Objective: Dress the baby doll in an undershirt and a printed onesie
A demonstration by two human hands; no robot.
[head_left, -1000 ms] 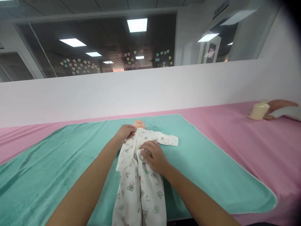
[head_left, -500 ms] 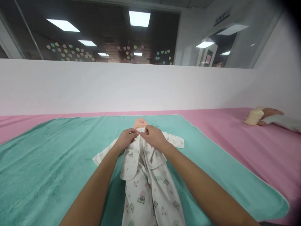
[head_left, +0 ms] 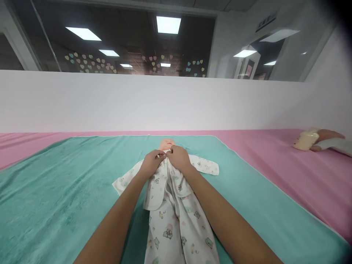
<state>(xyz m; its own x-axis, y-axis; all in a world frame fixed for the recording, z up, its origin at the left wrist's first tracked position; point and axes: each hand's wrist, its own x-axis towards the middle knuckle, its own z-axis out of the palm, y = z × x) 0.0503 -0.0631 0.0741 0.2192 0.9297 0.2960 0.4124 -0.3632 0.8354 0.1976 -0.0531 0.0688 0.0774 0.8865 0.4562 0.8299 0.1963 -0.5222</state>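
A baby doll (head_left: 167,143) lies on its back on a teal blanket (head_left: 66,183), dressed in a white printed romper (head_left: 173,216). My left hand (head_left: 151,164) and my right hand (head_left: 178,157) meet at the romper's collar, just below the doll's chin. Both hands are closed, pinching the two front edges of the cloth together. The front of the romper hangs open lower down, with one flap folded outward. Its sleeves lie spread to either side.
The blanket rests on a pink sheet (head_left: 291,172) that runs along a low white partition (head_left: 137,102). At the far right another person's hand (head_left: 326,136) holds a cream bottle (head_left: 305,140) on the pink sheet.
My right hand moved up from the doll's chest to the collar, joining my left hand. The romper's sleeves now lie spread on both sides. The view shifted slightly.
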